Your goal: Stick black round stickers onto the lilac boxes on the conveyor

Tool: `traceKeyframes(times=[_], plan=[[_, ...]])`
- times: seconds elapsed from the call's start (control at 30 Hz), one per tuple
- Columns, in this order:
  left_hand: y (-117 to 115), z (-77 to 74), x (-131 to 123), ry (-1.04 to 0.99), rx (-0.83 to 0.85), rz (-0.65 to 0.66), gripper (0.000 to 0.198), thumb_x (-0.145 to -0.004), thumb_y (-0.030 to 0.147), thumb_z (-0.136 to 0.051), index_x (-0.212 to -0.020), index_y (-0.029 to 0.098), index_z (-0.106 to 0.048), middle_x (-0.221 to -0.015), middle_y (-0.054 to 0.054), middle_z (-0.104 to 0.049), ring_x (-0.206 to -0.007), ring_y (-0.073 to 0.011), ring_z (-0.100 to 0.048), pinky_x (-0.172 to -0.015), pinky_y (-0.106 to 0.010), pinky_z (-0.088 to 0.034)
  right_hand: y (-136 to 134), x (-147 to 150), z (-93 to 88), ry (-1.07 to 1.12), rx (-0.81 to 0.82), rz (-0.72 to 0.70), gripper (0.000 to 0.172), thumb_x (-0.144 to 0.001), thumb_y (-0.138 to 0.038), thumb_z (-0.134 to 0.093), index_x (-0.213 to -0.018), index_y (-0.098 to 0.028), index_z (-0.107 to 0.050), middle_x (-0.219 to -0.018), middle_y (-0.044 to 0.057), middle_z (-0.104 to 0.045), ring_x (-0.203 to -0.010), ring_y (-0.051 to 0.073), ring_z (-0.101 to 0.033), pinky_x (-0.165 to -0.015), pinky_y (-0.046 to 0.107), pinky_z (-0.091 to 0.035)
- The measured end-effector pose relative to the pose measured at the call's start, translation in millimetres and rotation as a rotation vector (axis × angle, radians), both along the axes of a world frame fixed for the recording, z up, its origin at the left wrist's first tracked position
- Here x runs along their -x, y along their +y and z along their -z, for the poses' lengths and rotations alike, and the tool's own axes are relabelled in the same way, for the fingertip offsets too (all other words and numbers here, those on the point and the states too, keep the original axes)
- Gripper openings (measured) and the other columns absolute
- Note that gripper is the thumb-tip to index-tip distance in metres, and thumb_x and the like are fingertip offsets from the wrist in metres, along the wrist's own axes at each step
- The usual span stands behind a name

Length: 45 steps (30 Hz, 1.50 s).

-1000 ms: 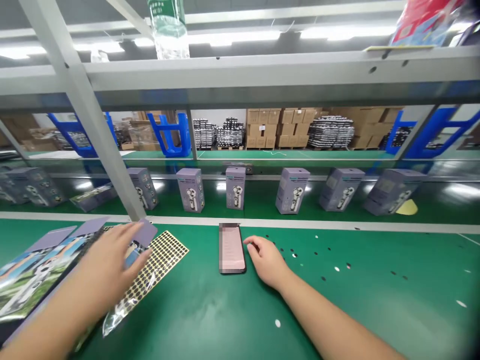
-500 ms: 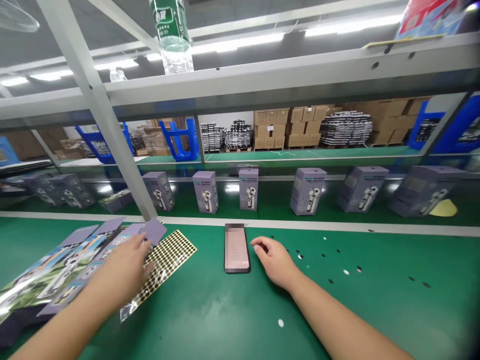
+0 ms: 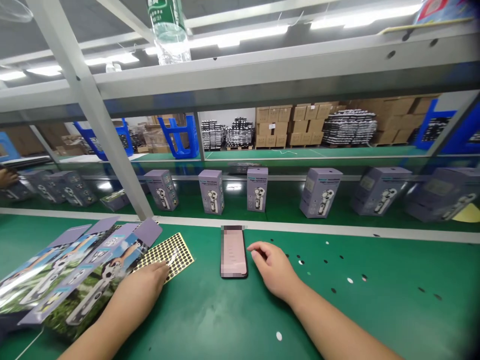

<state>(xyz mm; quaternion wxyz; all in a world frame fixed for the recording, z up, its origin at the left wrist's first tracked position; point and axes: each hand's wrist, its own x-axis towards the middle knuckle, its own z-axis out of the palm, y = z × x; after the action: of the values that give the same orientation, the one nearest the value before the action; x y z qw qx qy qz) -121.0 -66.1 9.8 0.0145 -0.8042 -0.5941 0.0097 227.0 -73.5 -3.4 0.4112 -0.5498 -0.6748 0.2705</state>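
Head view: the left hand [image 3: 138, 292] has its fingers on a sticker sheet [image 3: 174, 255], any grip unclear; the right hand [image 3: 273, 270] has open, empty fingers just beside a phone [image 3: 233, 251].

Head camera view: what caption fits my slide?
Left hand touches a gold sheet of black dot stickers; right hand rests beside a pink-screened phone.

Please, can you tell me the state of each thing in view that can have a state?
Left hand: fingers down on the sticker sheet.
Right hand: open, beside the phone.
Sticker sheet: lying flat.
Phone: face up, screen lit.
Printed cartons: unfolded, flat, overlapping.
Purple boxes: standing upright.
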Motion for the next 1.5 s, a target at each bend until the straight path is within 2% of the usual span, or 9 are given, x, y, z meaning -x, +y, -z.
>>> traceKeyframes(times=[0.13,0.23,0.4,0.53,0.67,0.87,1.03,1.2,1.5], plan=[[16,-12.0,4,-0.079,0.020,-0.028,0.047,-0.093,0.053,-0.035,-0.109,0.023,-0.067,-0.118,-0.010,-0.066,-0.108,-0.0287,-0.061,-0.090,-0.038,-0.048,-22,12,-8.8,-0.106,-0.121,-0.199,0.023,-0.090,-0.022,-0.047,-0.100,-0.022,-0.068,-0.098,0.004,-0.069,-0.092,0.019,-0.062,-0.085,0.030,-0.045],[39,-16.6,5,-0.056,0.032,-0.116,0.077,-0.082,0.067,-0.044,-0.138,0.014,-0.047,-0.136,-0.020,-0.051,-0.124,-0.0367,-0.047,-0.101,-0.047,-0.039,-43,29,-10.4,-0.257,-0.214,-0.433,0.025,-0.086,-0.020,-0.050,-0.104,-0.024,-0.066,-0.096,0.002,-0.070,-0.086,0.017,-0.061,-0.081,0.028,-0.044],[50,-14.7,-1,-0.027,0.141,-0.131,0.104,-0.069,0.081,-0.047,-0.140,0.005,-0.043,-0.125,-0.026,-0.055,-0.115,-0.0417,-0.052,-0.092,-0.050,-0.044,-58,51,-9.7,-0.531,-0.241,-0.663,0.019,-0.080,-0.022,-0.054,-0.092,-0.025,-0.068,-0.079,0.000,-0.069,-0.073,0.018,-0.059,-0.068,0.028,-0.040],[29,-10.6,0,-0.133,0.259,-0.174,0.106,-0.068,0.081,-0.050,-0.141,0.006,-0.040,-0.125,-0.025,-0.058,-0.107,-0.0406,-0.059,-0.079,-0.046,-0.052,-59,55,-13.9,-0.556,-0.220,-0.626,0.022,-0.081,-0.022,-0.052,-0.096,-0.025,-0.068,-0.082,0.000,-0.069,-0.075,0.018,-0.060,-0.068,0.029,-0.040],[-6,-9.3,1,-0.329,0.251,-0.256,0.088,-0.076,0.069,-0.054,-0.140,0.010,-0.042,-0.142,-0.021,-0.046,-0.127,-0.0402,-0.047,-0.096,-0.048,-0.047,-65,63,-11.3,-0.465,-0.113,-0.566,0.030,-0.085,-0.030,-0.053,-0.112,-0.026,-0.064,-0.093,0.004,-0.069,-0.086,0.022,-0.061,-0.078,0.032,-0.045],[-60,-23.3,-20,-0.929,0.526,-0.131,0.046,-0.092,0.055,-0.047,-0.128,0.028,-0.052,-0.129,-0.005,-0.061,-0.113,-0.0258,-0.061,-0.092,-0.033,-0.052,-73,82,-8.3,-0.229,0.055,-0.283,0.073,-0.081,-0.041,-0.064,-0.145,-0.025,-0.032,-0.143,0.010,-0.040,-0.126,0.029,-0.041,-0.105,0.043,-0.038],[-72,-18.6,-22,-1.022,0.644,-0.080,0.038,-0.092,0.055,-0.046,-0.112,0.027,-0.063,-0.113,-0.004,-0.070,-0.099,-0.0258,-0.066,-0.083,-0.032,-0.055,-73,79,-10.6,-0.224,0.051,-0.279,0.049,-0.081,-0.039,-0.067,-0.127,-0.028,-0.053,-0.120,0.006,-0.057,-0.111,0.025,-0.052,-0.096,0.040,-0.044],[-73,-18.4,-14,-1.093,0.678,-0.178,0.042,-0.090,0.059,-0.046,-0.108,0.025,-0.064,-0.107,-0.004,-0.072,-0.090,-0.0257,-0.069,-0.074,-0.031,-0.057,-44,46,-13.9,-0.263,-0.164,-0.216,0.028,-0.093,-0.034,-0.051,-0.116,-0.020,-0.061,-0.106,0.008,-0.064,-0.102,0.023,-0.054,-0.092,0.040,-0.045],[-71,-14.8,-15,-1.143,0.562,-0.322,0.050,-0.087,0.063,-0.049,-0.114,0.021,-0.058,-0.117,-0.009,-0.068,-0.100,-0.0286,-0.067,-0.085,-0.036,-0.056,-1,10,4.4,-0.408,-0.053,-0.170,0.035,-0.095,-0.018,-0.038,-0.126,-0.023,-0.054,-0.129,0.005,-0.058,-0.133,0.023,-0.037,-0.112,0.045,-0.033]])
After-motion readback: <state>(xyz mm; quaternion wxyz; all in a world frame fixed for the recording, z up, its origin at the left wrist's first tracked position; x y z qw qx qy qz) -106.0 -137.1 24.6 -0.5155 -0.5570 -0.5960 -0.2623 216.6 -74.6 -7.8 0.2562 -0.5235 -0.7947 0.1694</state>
